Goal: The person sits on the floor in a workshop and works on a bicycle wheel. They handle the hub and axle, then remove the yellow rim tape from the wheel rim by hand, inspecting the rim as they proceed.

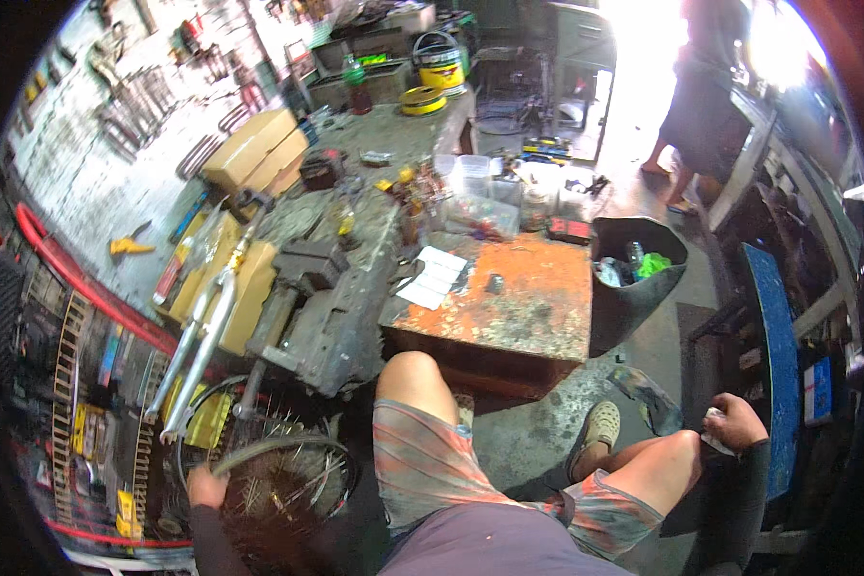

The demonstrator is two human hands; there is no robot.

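Low on the left, my left hand [206, 487] is closed round the edge of a bicycle tyre [283, 444]. Spokes [302, 480] show within the dark area beside and below that tyre. Over by my right knee, my right hand [736, 422] is closed on a small, white, crumpled thing, too small to tell as cloth or paper. A silver bicycle fork [206, 336] stands tilted above my left hand, its two legs pointing down. Right of the fork, a dark bench vise [307, 274] sits at the workbench's near corner.
A worn orange-topped box [528, 288] stands before my knees, with a white paper sheet [434, 278] on it. Right of it is a dark bin [643, 307] of rubbish. Cardboard boxes [254, 154] lie on the workbench [355, 144]. A person [706, 106] stands by the bright doorway.
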